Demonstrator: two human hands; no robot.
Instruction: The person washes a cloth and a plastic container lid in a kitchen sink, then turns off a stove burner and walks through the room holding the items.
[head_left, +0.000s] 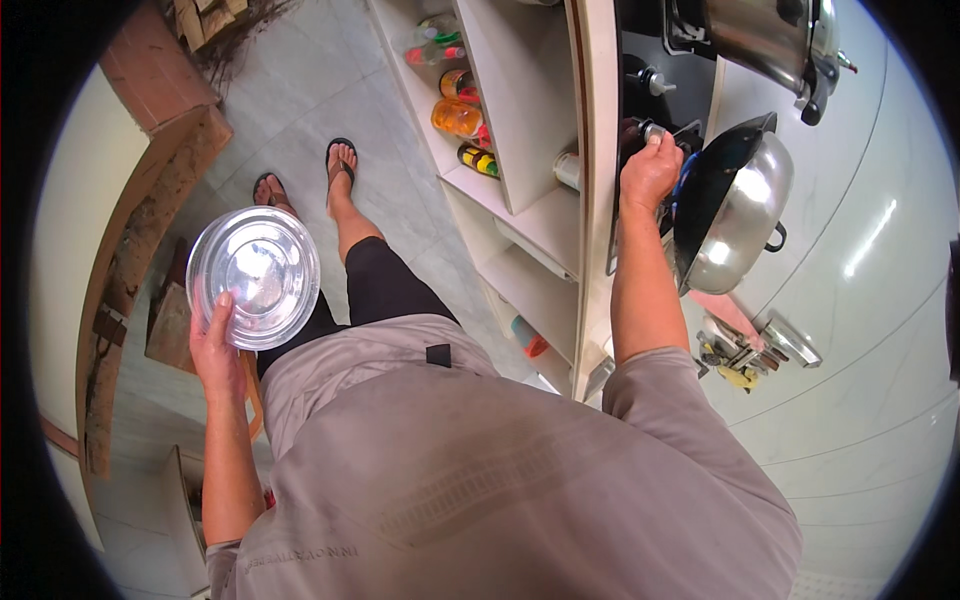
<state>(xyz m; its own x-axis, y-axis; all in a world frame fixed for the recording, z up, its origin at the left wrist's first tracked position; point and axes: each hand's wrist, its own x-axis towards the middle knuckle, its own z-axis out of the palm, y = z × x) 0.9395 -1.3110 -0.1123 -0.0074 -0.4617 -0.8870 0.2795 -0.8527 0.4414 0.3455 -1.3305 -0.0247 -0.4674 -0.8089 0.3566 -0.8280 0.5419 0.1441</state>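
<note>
My left hand (219, 341) holds a round clear plastic container (281, 270) at its near edge, thumb on its top face, above the lower legs. Whether anything lies inside the container cannot be told through the glare. My right hand (654, 169) is closed on a silver stove knob (651, 130) at the front of a black gas stove (637, 45). Just beyond that hand a wok (750, 217), part dark and part shiny steel, sits on the stove with a blue flame showing at its edge. A second knob (658, 82) is on the stove beside the gripped one.
A steel pot (757, 37) with a black handle stands at the top right. Utensils (739, 352) lie near the tiled wall. Open shelves (525, 97) below the counter hold several bottles (457, 118). A brown-edged structure (142, 217) and firewood (210, 19) are at left.
</note>
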